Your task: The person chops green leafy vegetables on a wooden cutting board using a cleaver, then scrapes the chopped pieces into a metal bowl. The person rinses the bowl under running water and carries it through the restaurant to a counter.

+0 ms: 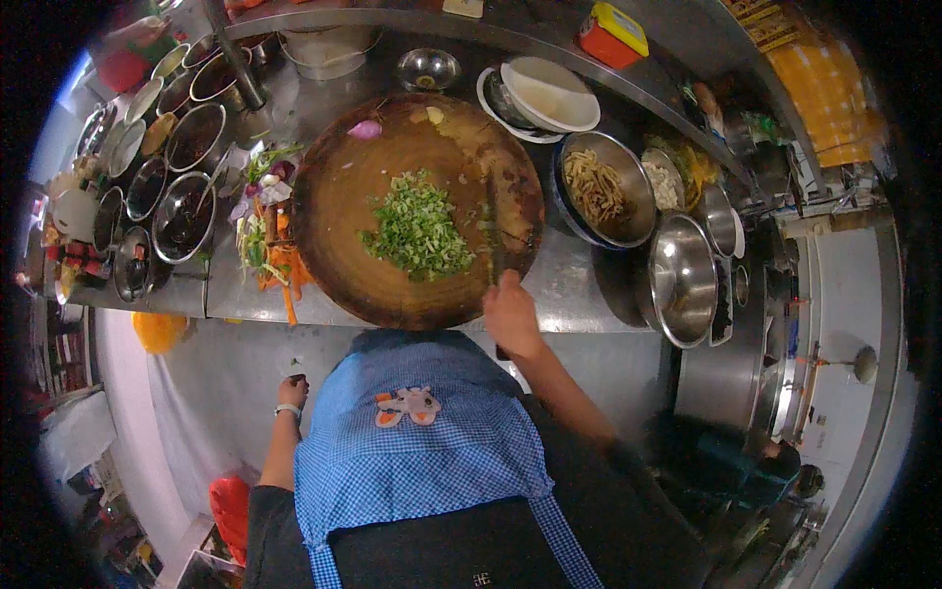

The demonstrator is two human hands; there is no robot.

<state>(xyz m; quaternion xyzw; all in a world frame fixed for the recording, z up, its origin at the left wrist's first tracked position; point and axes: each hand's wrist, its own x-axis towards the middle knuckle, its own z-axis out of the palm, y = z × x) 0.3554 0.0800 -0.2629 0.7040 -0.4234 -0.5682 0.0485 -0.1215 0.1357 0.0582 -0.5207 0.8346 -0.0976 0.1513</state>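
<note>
On the round wooden chopping board (pixel 343 226) lies a heap of chopped green scallion (pixel 420 231). My right hand (pixel 512 314) is closed round the handle of a knife at the board's lower right edge. The knife's blade (pixel 491 236) stands nearly edge-on over the board, right of the heap, with green bits along it. A purple shallot piece (pixel 365 130) and a pale yellow piece (pixel 434 115) lie near the far rim. Below the counter's front edge, away from the board, my left hand (pixel 292 391) hangs with fingers curled; what it holds, if anything, is hidden.
Vegetable scraps (pixel 275 236) lie left of the board, beside several bowls of dark sauce (pixel 184 218). To the right stand a steel bowl of brownish strips (pixel 597 191) and a steel bowl (pixel 682 280) at the counter edge. White bowls (pixel 549 93) sit behind.
</note>
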